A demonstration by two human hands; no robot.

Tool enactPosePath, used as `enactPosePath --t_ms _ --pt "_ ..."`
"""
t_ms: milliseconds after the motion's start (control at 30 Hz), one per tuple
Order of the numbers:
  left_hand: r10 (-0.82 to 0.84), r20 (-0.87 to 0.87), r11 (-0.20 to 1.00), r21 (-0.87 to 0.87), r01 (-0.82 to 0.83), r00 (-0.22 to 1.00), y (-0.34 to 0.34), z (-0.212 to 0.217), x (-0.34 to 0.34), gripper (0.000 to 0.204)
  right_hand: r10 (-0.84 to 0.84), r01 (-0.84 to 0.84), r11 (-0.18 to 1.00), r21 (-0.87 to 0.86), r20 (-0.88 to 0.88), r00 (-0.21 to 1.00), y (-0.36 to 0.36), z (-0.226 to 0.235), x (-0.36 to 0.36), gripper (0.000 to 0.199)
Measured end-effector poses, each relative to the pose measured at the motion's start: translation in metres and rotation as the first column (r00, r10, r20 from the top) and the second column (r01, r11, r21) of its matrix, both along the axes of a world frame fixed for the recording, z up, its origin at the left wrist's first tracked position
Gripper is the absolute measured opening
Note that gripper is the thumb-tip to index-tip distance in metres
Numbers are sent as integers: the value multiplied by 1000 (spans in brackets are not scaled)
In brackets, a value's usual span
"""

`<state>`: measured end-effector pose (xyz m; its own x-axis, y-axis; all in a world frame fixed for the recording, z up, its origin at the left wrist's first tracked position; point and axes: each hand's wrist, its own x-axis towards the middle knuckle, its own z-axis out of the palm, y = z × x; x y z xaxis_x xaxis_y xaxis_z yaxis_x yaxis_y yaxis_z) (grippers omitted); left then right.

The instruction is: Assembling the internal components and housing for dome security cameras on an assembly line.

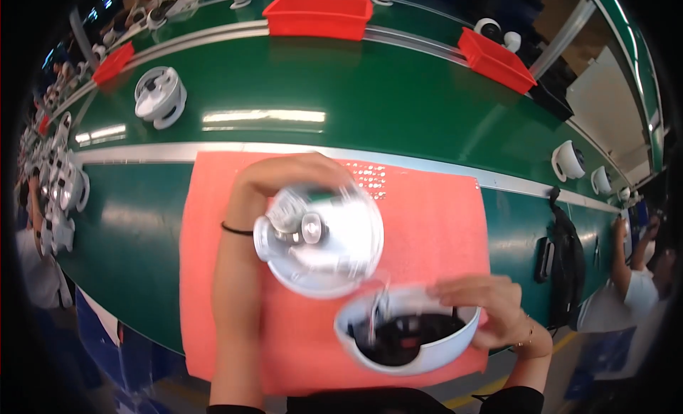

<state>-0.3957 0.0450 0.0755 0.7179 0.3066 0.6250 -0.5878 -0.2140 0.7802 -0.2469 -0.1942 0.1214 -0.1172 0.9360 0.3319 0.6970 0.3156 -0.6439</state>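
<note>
Over the pink foam mat [427, 229], my left hand [306, 171] grips the far edge of a white round camera housing half [341, 236]. Motion blurs that piece; its inner side, with a small round lens-like part, faces up. My right hand [491, 304] is closed on the rim of a white bowl-shaped shell [445, 350], fingers on top and thumb side hidden beneath. Black parts fill the inside of this shell. Thin wires [380, 307] rise from it toward the left piece. The two halves are held apart, close together.
Small shiny screws or dots [366, 179] lie in rows at the mat's far edge. Beyond runs a green conveyor belt [398, 87] carrying a white camera unit [160, 94]. Red bins [318, 17] stand farther back. A black strap [564, 257] lies right. Co-workers sit at both sides.
</note>
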Motion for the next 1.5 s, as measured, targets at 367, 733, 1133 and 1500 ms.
enactPosePath --t_ms 367,733,1133,1500 --pt "4 -699 985 126 118 715 -27 -5 5 31 -161 -195 832 -520 -562 811 -1 -19 -16 50" --pt "441 -504 895 304 -325 743 -115 -13 -114 49 -354 -203 811 -549 -737 576 17 -30 -20 31" --pt "542 -668 839 465 -282 510 -106 9 -101 39 -101 -10 897 -441 -229 968 36 -19 -13 20" --pt "713 -586 641 768 -17 384 -89 17 -94 42 -33 57 994 -95 241 970 56 -38 -8 32"
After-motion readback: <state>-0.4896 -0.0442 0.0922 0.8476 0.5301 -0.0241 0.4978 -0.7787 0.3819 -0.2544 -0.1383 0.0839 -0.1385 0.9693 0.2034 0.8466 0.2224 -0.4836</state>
